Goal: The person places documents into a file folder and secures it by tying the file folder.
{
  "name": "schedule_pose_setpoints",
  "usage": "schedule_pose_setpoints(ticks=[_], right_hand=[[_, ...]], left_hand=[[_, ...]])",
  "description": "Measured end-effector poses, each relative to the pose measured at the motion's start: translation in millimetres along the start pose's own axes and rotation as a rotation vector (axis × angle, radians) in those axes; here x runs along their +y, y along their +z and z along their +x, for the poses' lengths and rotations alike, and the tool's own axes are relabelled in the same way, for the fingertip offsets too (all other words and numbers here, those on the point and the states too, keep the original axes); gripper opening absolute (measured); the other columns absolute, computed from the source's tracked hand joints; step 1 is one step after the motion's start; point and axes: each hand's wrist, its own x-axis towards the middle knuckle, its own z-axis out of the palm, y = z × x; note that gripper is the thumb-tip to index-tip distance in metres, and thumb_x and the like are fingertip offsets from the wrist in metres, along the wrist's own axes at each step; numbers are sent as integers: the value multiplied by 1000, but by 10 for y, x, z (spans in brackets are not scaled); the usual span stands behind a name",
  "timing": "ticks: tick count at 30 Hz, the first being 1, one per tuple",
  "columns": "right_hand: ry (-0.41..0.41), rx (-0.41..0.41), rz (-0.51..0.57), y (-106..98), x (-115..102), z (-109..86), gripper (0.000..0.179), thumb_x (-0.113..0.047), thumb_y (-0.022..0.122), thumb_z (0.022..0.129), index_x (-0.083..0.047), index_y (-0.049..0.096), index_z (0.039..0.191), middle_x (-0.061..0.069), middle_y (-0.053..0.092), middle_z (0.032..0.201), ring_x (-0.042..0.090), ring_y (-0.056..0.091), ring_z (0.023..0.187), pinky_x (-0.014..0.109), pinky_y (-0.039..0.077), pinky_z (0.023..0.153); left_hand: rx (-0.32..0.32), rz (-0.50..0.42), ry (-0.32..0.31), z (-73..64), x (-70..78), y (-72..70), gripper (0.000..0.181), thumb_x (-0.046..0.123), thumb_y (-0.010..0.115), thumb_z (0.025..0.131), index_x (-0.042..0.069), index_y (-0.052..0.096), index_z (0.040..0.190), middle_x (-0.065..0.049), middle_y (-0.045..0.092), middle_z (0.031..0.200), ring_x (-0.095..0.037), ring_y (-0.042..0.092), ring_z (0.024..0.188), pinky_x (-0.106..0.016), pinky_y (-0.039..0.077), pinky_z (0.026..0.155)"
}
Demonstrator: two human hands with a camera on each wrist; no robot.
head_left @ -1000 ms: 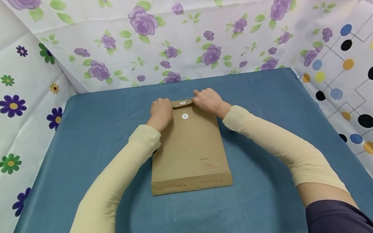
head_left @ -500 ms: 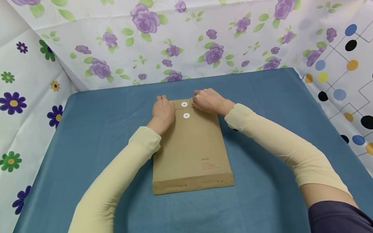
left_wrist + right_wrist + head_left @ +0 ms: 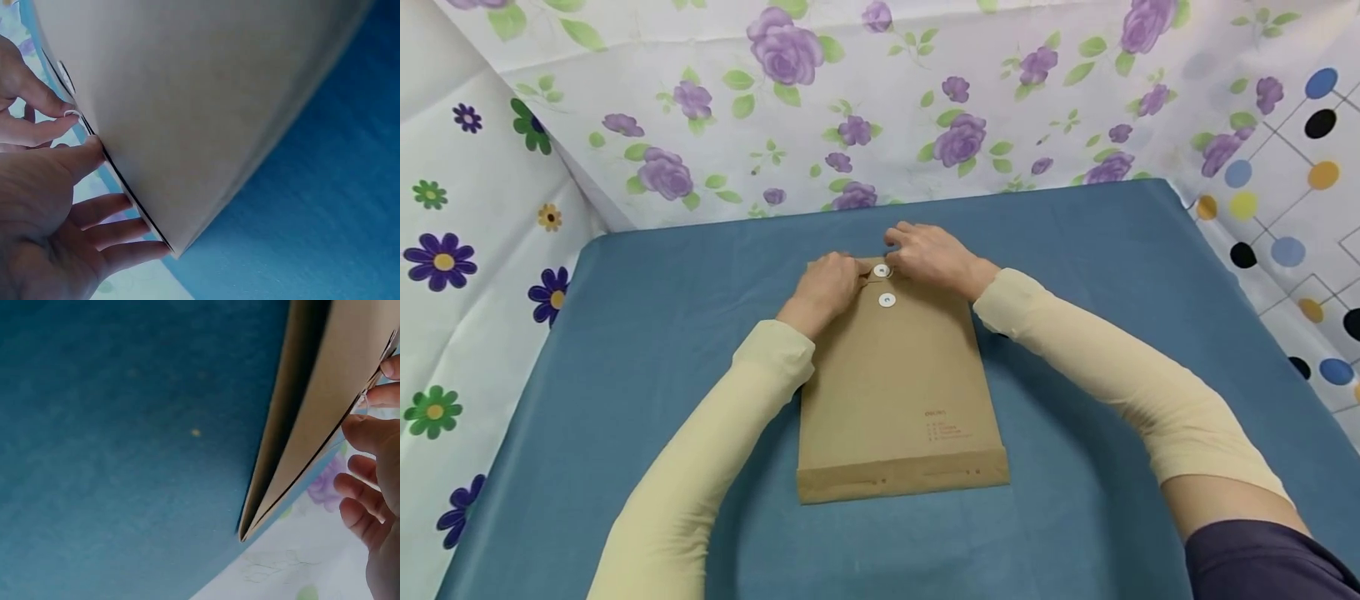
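A brown paper string-tie envelope [image 3: 895, 375] lies on the table, its flap end away from me. One white button disc [image 3: 882, 270] sits on the flap, and another disc [image 3: 887, 300] is just below it on the body. My left hand [image 3: 827, 287] holds the flap near the upper disc, with the thumb on its edge and the other fingers spread along it in the left wrist view. Thumb and finger of my right hand [image 3: 932, 258] pinch a thin white string [image 3: 72, 114] beside that disc. In the right wrist view the envelope's side [image 3: 275, 437] gapes slightly.
Blue cloth [image 3: 1075, 350] covers the table. A white curtain with purple roses [image 3: 850, 92] hangs behind the far edge. Patterned sheets stand at the left [image 3: 482, 333] and right [image 3: 1300, 250]. Small red print [image 3: 943, 427] marks the envelope's lower right.
My left hand has moved right along the flap, closer to the upper disc. The flap, tilted up earlier, lies flatter. My right hand has shifted slightly left, still at the string.
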Motion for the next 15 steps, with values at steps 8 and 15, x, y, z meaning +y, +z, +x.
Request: schedule_pose_setpoints(ticks=[8, 15], right_hand=[[-119, -17, 19, 0, -77, -176, 14, -1, 56, 104, -3, 67, 97, 11, 66, 96, 29, 54, 90, 42, 45, 82], [-89, -56, 16, -18, -140, -291, 14, -3, 56, 104, -4, 66, 93, 10, 64, 84, 30, 60, 82, 44, 49, 79]], left_hand=[[38, 57, -30, 14, 66, 12, 22, 19, 56, 107, 12, 77, 104, -19, 72, 101, -35, 69, 91, -48, 56, 74], [69, 107, -5, 44, 113, 17, 24, 13, 55, 106, 7, 74, 92, -22, 73, 97, -39, 72, 91, -49, 58, 76]])
